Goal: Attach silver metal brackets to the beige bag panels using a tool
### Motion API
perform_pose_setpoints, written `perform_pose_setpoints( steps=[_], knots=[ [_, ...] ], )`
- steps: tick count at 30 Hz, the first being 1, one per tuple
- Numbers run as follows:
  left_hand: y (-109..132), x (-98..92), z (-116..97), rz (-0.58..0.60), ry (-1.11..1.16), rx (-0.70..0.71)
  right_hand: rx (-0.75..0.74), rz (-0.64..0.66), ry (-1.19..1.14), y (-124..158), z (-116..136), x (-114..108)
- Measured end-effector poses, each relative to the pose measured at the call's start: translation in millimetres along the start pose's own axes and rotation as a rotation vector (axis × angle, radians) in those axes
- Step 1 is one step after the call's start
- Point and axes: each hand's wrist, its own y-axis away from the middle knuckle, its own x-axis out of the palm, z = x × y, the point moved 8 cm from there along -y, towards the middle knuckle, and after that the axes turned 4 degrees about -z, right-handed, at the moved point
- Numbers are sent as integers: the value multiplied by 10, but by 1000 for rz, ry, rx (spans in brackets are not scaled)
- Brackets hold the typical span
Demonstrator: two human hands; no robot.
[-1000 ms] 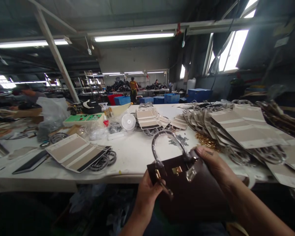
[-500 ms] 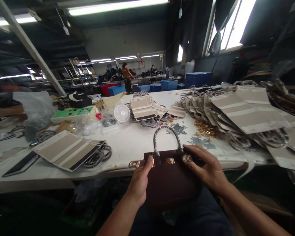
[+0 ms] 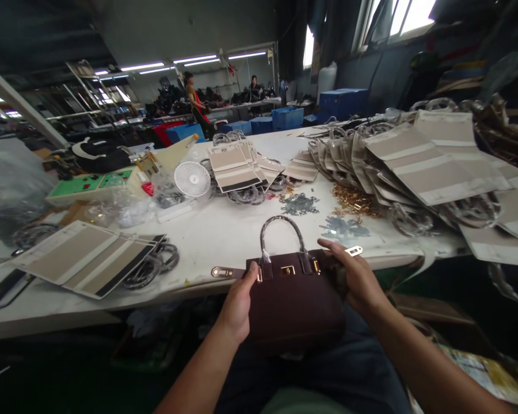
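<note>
Far left of the left grip: stack of beige card sheets [image 3: 82,261] on the white tabletop [image 3: 224,236], with dark looped handles [image 3: 153,269] tucked under its right edge. Beyond that, a green box [image 3: 90,185] and a small white fan [image 3: 192,179].

Left grip [image 3: 237,302]: clamped on the left edge of the handbag [image 3: 296,307], thumb on the front by the handle base. A strap tab [image 3: 222,271] with a gold end sticks out just left of the thumb.

The handbag is dark brown and upright, held between both grips at the near tabletop edge, over the person's lap. Its wrapped top handle [image 3: 280,236] stands up and the gold clasp [image 3: 287,269] faces the camera.

Right grip [image 3: 358,279]: closed on the bag's upper right corner, fingers over the top.

Beyond the right grip: grey metal parts [image 3: 300,203] and a gold hardware pile [image 3: 356,201]. Further right: a long overlapping row of carded handles [image 3: 414,167].
</note>
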Motion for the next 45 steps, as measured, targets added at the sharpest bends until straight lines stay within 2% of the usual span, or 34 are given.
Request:
perform_pose_setpoints(
  steps=[3,5,10,14,17,21,23,28,33,37,41,45],
  knots=[
    [-28,27,119,55,21,-121,10,13,16,-24,-75,-2],
    [-39,15,150,59,27,-142,3,13,44,-37,-128,-11],
    [-42,-11,158,53,48,-109,53,7,-8,-52,-275,-32],
    [-64,-26,153,41,22,-57,53,8,6,-63,-299,-46],
    [-136,-124,29,-33,-138,153,58,13,74,-72,-312,-51],
    [-241,-306,-199,-237,-591,465,90,36,170,-121,-359,-11],
    [-308,-305,-296,-271,-808,565,93,38,205,-188,-362,23],
    [-543,-109,-487,-188,-1225,750,105,7,393,-471,-313,114],
    [-891,-102,-481,-191,-1634,766,59,105,684,-698,-278,279],
    [-1040,-155,-450,-165,-1608,805,-38,149,823,-782,-263,363],
    [-1055,-83,-388,18,-1470,932,-58,127,856,-823,-282,370],
    [-1106,-68,-322,139,-1451,941,-58,35,828,-791,-205,283]
  ],
)
